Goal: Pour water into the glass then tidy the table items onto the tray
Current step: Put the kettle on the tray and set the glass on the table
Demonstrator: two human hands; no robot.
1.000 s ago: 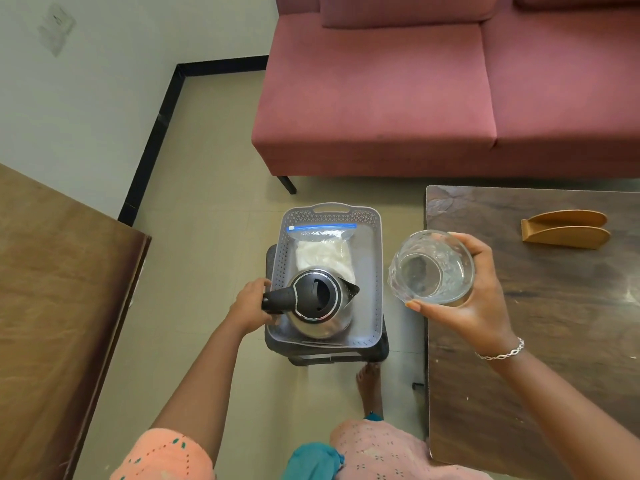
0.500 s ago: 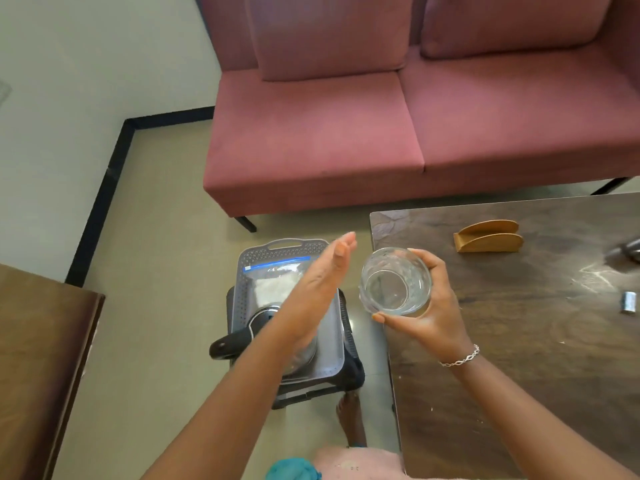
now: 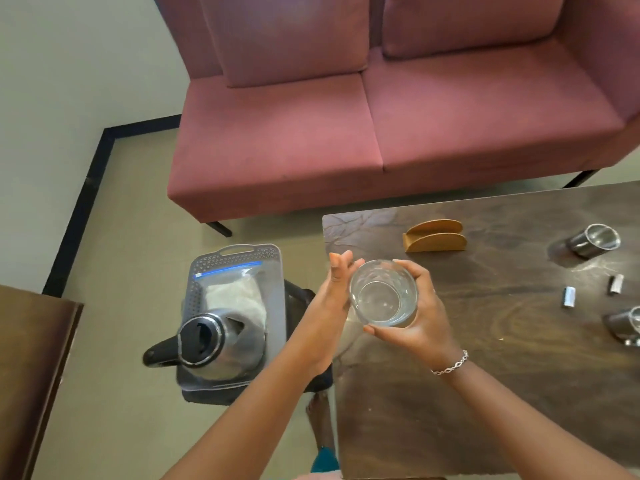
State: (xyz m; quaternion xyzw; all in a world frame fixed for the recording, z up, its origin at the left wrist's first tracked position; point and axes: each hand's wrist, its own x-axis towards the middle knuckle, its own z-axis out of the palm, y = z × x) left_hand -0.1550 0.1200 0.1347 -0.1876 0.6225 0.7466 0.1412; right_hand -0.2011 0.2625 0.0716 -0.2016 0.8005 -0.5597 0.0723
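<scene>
Left hand (image 3: 332, 299) has let go of the kettle (image 3: 221, 344) — now parked on the tray (image 3: 273, 271) — and comes flat-fingered against the glass (image 3: 382, 294), which the right hand (image 3: 415, 317) grips over the table (image 3: 485, 341) edge — pour looks done, tidying next.

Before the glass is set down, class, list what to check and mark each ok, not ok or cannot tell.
1. Right hand grip on glass: ok.
2. Glass upright: ok, slightly tilted.
3. Water in glass: ok, some shows at the bottom.
4. Left hand free: ok, open beside the glass.
5. Kettle on tray: ok.
6. Table items tidied: not ok, cups remain.
</scene>
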